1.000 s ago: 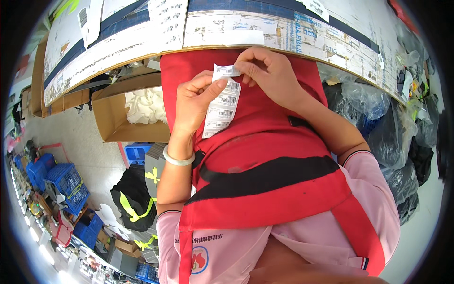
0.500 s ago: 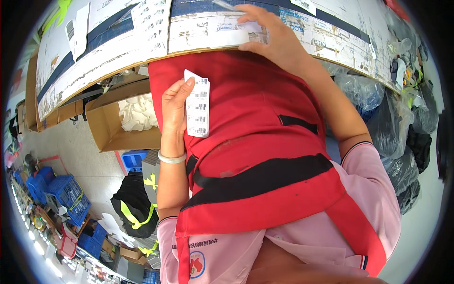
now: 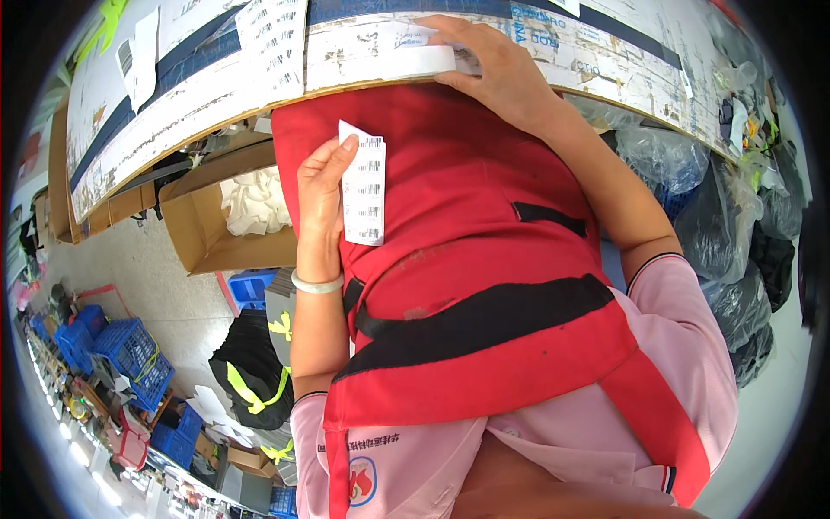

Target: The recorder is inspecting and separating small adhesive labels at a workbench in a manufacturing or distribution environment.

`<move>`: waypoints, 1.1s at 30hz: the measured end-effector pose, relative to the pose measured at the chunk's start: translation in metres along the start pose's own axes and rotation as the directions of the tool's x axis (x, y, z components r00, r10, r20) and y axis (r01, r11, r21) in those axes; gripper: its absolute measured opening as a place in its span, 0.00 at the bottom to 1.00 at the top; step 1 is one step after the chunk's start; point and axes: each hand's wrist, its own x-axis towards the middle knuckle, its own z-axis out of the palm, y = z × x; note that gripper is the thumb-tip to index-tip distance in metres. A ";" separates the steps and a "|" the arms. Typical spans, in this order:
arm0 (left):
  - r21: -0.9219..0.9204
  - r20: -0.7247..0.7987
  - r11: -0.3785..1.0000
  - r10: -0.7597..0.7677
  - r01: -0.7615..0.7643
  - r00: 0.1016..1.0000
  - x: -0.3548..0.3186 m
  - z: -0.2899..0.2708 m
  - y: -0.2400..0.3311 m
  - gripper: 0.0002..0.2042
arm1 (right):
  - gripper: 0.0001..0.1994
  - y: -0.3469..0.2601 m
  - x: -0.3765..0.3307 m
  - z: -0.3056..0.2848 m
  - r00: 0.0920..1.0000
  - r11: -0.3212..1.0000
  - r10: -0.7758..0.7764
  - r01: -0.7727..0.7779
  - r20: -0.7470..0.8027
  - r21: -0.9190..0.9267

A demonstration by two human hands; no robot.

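A: What is taking up the most room?

B: A red cloth apron [image 3: 467,182] is filling the middle, and a worn white tabletop with dark blue bands [image 3: 605,78] is stretching across twelve o'clock. Clear plastic bags [image 3: 709,233] are bulging at three.

A: And at ten?

B: An open brown cardboard box [image 3: 194,229] is holding a heap of cream-white pieces [image 3: 257,203].

A: How are the hands differing from a second ago?

B: Then they were meeting at the label strip. Now the right hand [image 3: 506,69] is reaching over the tabletop at one o'clock, its thumb and fingers curving apart. I can't tell whether anything is lying under its fingertips.

A: The left hand [image 3: 324,177]?

B: It is staying between ten and eleven, pinching a white paper strip of barcode labels [image 3: 363,199] by its upper end. The strip is hanging in front of the apron at eleven, straighter than before.

A: Anything smaller?

B: A blank white paper strip [image 3: 419,62] is lying at twelve, near the tabletop's edge, just beside the right thumb. A pale round bangle [image 3: 316,285] is circling the left wrist.
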 end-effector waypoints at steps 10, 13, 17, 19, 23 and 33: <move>-0.021 -0.011 1.000 -0.001 0.001 1.000 0.000 0.001 0.000 0.06 | 0.21 -0.009 0.005 -0.005 0.986 0.998 -0.051 0.054 -0.157 0.012; -0.027 -0.015 1.000 0.010 -0.010 1.000 0.000 0.000 -0.001 0.06 | 0.08 -0.024 0.015 -0.023 0.987 0.896 0.159 -0.133 -0.026 0.424; -0.030 -0.008 1.000 -0.005 0.005 1.000 0.001 0.000 -0.001 0.06 | 0.07 -0.028 0.026 -0.026 0.880 0.694 0.384 -0.474 0.279 0.541; -0.039 -0.006 0.999 -0.007 0.007 1.000 0.000 0.001 -0.001 0.06 | 0.07 -0.022 0.027 -0.019 0.849 0.630 0.415 -0.527 0.326 0.570; -0.032 -0.009 0.999 -0.010 0.009 1.000 0.001 -0.002 -0.001 0.06 | 0.06 -0.012 0.032 -0.017 0.832 0.625 0.383 -0.553 0.401 0.551; -0.028 -0.010 1.000 0.005 -0.005 1.000 0.002 -0.002 -0.002 0.06 | 0.07 -0.007 0.037 -0.015 0.795 0.596 0.429 -0.606 0.429 0.527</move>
